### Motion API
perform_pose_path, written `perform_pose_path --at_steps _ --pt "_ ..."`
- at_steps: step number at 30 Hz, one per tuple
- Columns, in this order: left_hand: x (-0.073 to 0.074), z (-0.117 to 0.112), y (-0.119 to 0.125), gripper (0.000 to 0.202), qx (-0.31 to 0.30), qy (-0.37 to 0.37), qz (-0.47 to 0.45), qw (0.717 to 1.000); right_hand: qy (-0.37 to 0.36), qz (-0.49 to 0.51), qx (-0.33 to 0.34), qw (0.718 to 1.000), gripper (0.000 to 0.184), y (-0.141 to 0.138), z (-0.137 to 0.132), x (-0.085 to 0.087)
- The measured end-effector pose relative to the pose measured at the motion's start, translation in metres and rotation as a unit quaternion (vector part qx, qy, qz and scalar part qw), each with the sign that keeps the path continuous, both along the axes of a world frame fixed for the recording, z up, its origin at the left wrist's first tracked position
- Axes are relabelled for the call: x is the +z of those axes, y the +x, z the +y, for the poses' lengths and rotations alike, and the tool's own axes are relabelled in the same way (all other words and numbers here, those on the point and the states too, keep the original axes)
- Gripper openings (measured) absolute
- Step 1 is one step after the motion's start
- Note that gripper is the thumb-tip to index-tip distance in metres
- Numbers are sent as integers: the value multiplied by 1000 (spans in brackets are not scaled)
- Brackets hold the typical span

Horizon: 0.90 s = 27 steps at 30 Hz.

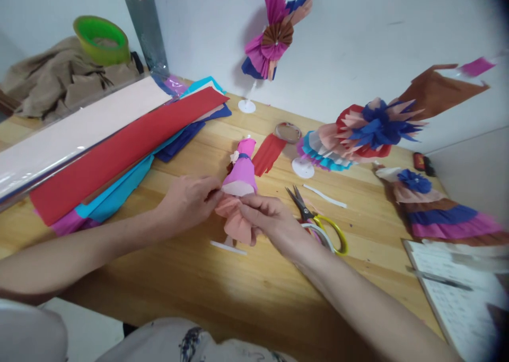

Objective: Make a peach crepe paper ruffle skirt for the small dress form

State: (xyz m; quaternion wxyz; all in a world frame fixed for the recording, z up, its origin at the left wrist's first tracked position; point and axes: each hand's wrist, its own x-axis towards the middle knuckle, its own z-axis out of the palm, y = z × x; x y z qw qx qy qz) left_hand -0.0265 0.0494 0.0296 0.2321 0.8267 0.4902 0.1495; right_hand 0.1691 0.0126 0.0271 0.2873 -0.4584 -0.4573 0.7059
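Observation:
A small paper doll (239, 177) in a pink and purple crepe dress lies on the wooden table (246, 293), its white base toward me. My left hand (190, 200) pinches the peach skirt at the doll's left side. My right hand (271, 221) grips the peach skirt from the right, fingers closed on the paper. Both hands meet at the doll's lower half.
Scissors with yellow handles (318, 221) lie right of my right hand. Sheets of red, blue and pink crepe paper (119, 150) are stacked at left. Finished paper dolls (358, 134) stand at the back and right. A clipboard with pen (457, 288) is at far right.

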Motion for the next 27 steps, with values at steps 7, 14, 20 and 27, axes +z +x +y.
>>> perform_pose_path --at_steps 7,14,20,27 --pt "0 0 -2 22 -8 -12 -44 999 -49 75 -42 995 38 -9 -7 -1" --pt "-6 -1 -6 25 -21 30 -48 998 -154 161 -56 973 32 -13 -7 -2" --pt "-12 -1 -7 29 -45 82 -55 994 -198 195 -60 959 35 -15 -5 -7" --pt "-13 -2 -7 27 -62 77 -29 995 -197 238 -61 949 38 -11 -4 -12"
